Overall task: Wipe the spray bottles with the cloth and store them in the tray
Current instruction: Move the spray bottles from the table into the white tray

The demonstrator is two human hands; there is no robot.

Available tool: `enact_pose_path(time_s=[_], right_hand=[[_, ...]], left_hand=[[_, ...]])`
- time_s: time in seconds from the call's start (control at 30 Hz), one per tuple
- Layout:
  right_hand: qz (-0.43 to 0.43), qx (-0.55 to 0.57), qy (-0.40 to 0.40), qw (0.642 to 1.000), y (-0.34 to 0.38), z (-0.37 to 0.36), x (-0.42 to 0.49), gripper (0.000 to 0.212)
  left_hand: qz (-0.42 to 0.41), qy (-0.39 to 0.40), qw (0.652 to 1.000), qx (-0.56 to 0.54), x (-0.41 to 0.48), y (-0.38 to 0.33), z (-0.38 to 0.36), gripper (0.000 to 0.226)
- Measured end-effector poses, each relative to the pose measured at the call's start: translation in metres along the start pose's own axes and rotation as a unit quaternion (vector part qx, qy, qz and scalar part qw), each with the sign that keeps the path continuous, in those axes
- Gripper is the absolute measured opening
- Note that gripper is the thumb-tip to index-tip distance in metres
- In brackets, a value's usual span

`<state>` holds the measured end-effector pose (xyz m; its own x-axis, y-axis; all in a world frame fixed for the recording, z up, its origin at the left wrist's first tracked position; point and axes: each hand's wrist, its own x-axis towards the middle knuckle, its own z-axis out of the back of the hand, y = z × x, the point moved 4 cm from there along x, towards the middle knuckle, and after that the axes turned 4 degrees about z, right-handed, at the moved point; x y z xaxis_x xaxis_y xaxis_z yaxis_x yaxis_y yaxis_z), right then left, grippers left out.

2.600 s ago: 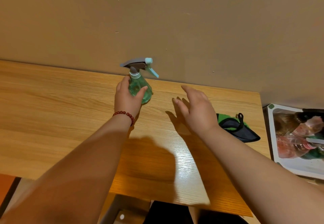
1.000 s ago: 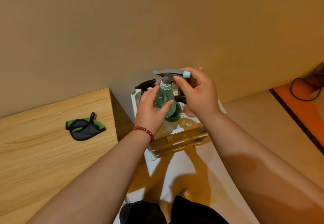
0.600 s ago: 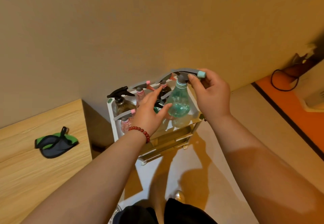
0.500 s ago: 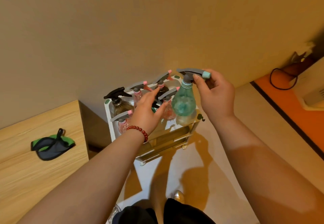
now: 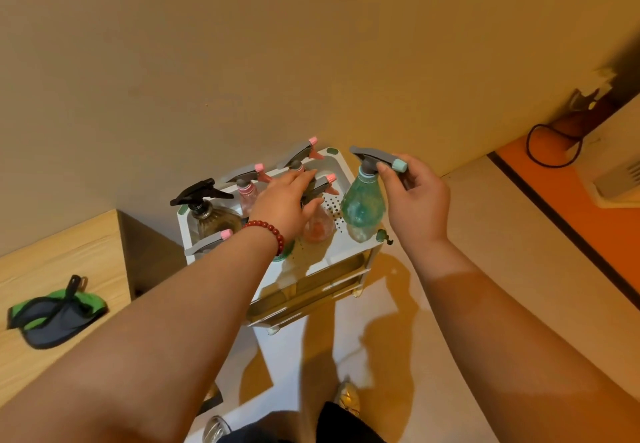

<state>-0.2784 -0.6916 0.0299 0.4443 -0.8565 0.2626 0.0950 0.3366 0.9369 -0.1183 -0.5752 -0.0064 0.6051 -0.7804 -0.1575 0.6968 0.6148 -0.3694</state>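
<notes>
Beige wall is standing behind the tray [image 5: 346, 249]; over it the right grip [image 5: 417, 201] is pinching the green spray bottle [image 5: 362, 207] by its head, the left grip [image 5: 284, 204] hovering open.

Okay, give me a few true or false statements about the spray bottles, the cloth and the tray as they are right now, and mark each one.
1. The right hand holds the green bottle by its spray head. True.
2. The cloth is in the left hand. False: it lies on the table, and the left hand holds no cloth.
3. The tray has nothing in it. False: several bottles stand in it, among them a black-topped bottle.
4. The green bottle is at the tray's right end. True.
</notes>
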Motion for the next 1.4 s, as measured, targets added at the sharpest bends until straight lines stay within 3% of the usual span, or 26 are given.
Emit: enact_pose_path(time_s=[0.53, 1.1, 1.4], right_hand=[[-0.044, 0.023, -0.002, 0.999, -0.036, -0.029, 0.017, 0.018], [-0.078, 0.043, 0.043, 0.995, -0.075, -0.071, 0.02, 0.023], [-0.085, 0.036, 0.044, 0.995, -0.081, -0.082, 0.013, 0.026]], left_hand=[[0.006, -0.007, 1.0, -0.022, 0.005, 0.022, 0.005, 0.025], [-0.06, -0.023, 0.997, -0.029, -0.005, 0.026, -0.007, 0.035], [-0.047, -0.046, 0.997, -0.034, -0.008, 0.027, -0.012, 0.041]])
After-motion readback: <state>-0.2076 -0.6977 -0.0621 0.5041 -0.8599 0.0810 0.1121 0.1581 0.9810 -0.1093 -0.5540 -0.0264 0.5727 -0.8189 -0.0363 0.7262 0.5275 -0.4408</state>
